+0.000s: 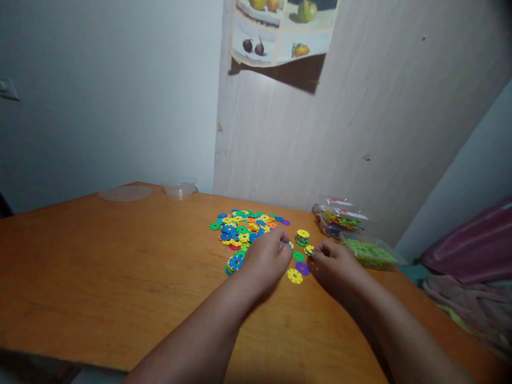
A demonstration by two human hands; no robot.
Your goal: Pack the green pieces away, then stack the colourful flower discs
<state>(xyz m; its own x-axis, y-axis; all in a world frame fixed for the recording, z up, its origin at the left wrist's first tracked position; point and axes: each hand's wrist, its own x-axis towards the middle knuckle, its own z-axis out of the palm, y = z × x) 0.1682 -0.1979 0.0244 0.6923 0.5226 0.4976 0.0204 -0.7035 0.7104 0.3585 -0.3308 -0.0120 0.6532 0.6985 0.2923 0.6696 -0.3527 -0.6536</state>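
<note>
My right hand [332, 258] is closed in a pinch on a yellow notched plastic disc [309, 249], with a darker edge showing beneath it. Close by on the left, my left hand [270, 258] has its fingers curled together; a sliver of yellow disc [291, 246] shows at the fingertips, mostly hidden. Just beyond the hands stands a short stack of yellow and green discs [303, 237]. Between them on the table lie a green disc [298, 256], a purple disc [303, 268] and a yellow disc [295, 276]. Left of my left wrist sits a blue-topped stack [235, 263].
A heap of mixed-colour discs [242, 226] spreads behind my left hand on the wooden table [120, 288]. Clear boxes of coloured pieces [344, 218] and a tub of green pieces [370, 252] stand right. A clear bowl [179, 190] and round lid [126, 193] are far left.
</note>
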